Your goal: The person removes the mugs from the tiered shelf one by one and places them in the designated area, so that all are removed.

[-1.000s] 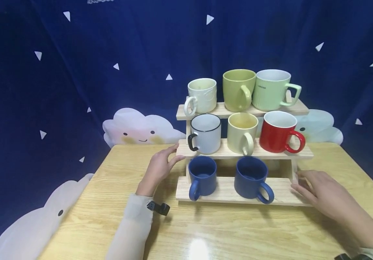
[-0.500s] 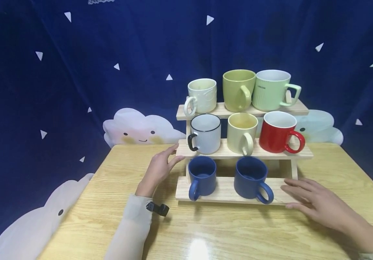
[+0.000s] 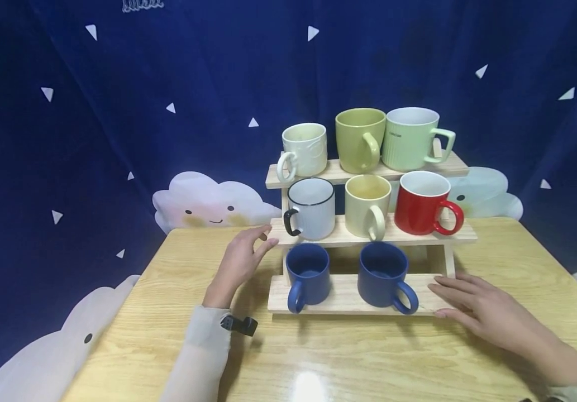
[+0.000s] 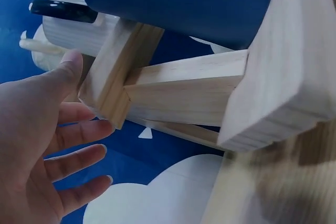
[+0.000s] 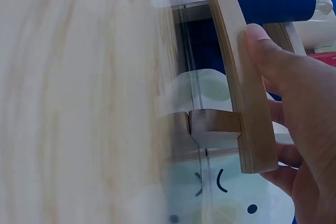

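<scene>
A three-tier wooden rack (image 3: 346,306) stands on the table, loaded with mugs. My left hand (image 3: 238,259) is at the left end of its middle shelf, with the thumb near the front edge and the other fingers loosely extended at the shelf's end in the left wrist view. My right hand (image 3: 489,310) grips the right end of the bottom shelf, thumb at its front edge (image 5: 244,72) and fingers over the top. On that shelf sit two blue mugs: one on the left (image 3: 313,276), the other (image 3: 381,279) near the middle, to the left of my right hand.
The middle shelf carries a white black-rimmed mug (image 3: 313,209), a cream mug (image 3: 363,209) and a red mug (image 3: 419,206). Up top are a pale embossed mug (image 3: 308,151), an olive mug (image 3: 353,145) and a mint mug (image 3: 406,145). A blue curtain (image 3: 218,67) hangs behind.
My right hand has moved from the rack's right upright down and forward onto the bottom shelf's end. My left hand stays by the middle shelf. The head view has shifted slightly.
</scene>
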